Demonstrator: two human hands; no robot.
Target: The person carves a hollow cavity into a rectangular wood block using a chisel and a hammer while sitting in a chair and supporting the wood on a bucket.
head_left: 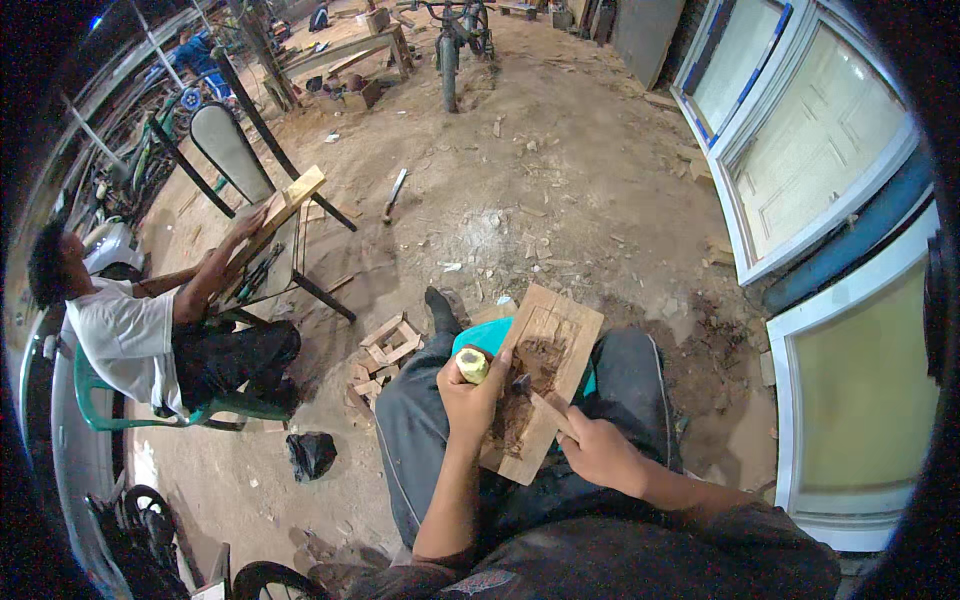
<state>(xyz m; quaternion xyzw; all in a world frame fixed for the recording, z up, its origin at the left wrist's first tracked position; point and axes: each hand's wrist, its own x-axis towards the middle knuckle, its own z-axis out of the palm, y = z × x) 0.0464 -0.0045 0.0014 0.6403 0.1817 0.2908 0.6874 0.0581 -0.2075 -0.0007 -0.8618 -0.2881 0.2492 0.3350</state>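
Across my lap lies a light wooden board (570, 352), tilted, with a rough hollow cut into its middle and brown chips in it. My left hand (468, 402) is closed round a handle with a round yellow-green end (471, 365), at the board's left edge; the rest of that tool is hidden. My right hand (602, 452) grips the wooden handle of what looks like a hammer (550, 408), low over the board. Its small dark metal head is above the hollow, close to my left hand. A turquoise piece (484, 336) shows beneath the board.
A person (130, 325) sits at left on a green chair (95, 400), hands on a long wooden piece (290, 198) over a chair frame. Wood offcuts (392, 340) and a black bag (311, 454) lie left of my legs. White-framed panels (810, 150) stand at right; a bicycle (449, 60) is ahead.
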